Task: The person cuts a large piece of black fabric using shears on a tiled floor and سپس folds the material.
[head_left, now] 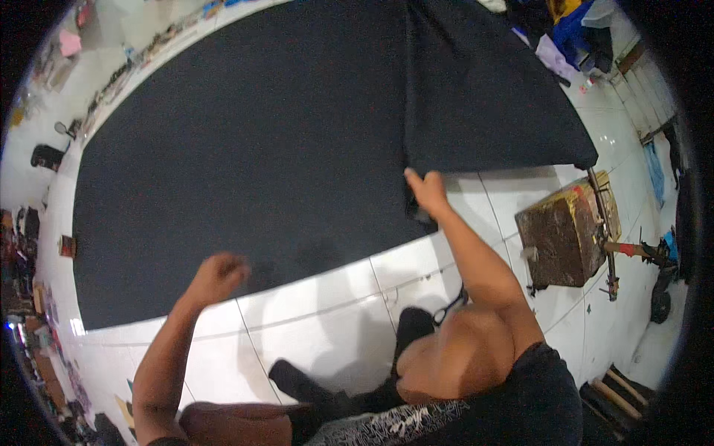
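A broad sheet of black cloth (245, 163) lies over the white tiles in front of me, its near edge slanting up toward the right. On its right side a second layer of the cloth (491, 89) is folded or laid over, with a crease running away from me. My right hand (429, 193) grips the cloth at the near end of that crease; the fingers beneath are partly hidden. Over the near left edge hovers my left hand (217, 279), its fingers curled but smeared by motion. Whether it touches the cloth is unclear.
Beside my knee lie dark-handled scissors (451, 306). A worn brown block (561, 234) with a metal bar stands on the tiles at right, near the cloth's corner. Heaped coloured fabrics (569, 44) sit at far right. A small brown block (68, 246) touches the left edge.
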Available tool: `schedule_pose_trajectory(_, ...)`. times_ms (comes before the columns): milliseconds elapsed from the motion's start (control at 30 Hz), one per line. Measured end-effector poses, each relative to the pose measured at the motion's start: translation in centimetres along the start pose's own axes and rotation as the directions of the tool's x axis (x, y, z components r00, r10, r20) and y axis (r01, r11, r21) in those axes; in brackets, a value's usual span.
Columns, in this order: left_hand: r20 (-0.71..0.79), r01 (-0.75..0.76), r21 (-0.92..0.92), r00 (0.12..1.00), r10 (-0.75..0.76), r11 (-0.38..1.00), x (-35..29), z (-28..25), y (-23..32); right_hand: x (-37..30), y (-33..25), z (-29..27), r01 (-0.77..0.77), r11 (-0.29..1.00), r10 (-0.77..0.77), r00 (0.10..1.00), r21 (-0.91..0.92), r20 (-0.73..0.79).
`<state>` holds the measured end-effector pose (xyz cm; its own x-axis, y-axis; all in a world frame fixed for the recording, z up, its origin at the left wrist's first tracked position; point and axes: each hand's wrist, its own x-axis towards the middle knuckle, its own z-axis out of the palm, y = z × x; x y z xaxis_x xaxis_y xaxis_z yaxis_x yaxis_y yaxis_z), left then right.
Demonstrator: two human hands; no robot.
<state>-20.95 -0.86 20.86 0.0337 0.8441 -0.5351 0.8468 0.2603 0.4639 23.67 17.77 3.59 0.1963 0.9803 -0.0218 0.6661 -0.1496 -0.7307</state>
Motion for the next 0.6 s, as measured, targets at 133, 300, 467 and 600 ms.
schedule_pose_trajectory(133,-0.233,0.004,0.106,0.972,0.021,0.994,3.5,5.8,-2.9,1.3,4.0,-4.7,-0.134,0.975,0.184,0.935,0.177,-0.304)
schedule_pose_trajectory(300,-0.374,-0.124,0.097,0.915,0.152,0.988,4.5,16.5,-4.9,2.9,13.6,-13.4,-0.199,0.639,0.533,0.811,0.743,-0.241)
schedule_pose_trajectory(467,-0.359,-0.115,0.259,0.910,0.206,0.959,3.7,19.2,-5.2,-1.4,17.3,-11.5,-0.511,0.620,0.544,0.827,0.595,0.143)
schedule_pose_trajectory(600,-0.380,-0.123,0.261,0.899,0.220,0.957,4.5,19.8,-6.0,-2.6,17.1,-7.7,-0.428,0.841,0.456,0.890,0.332,-0.004)
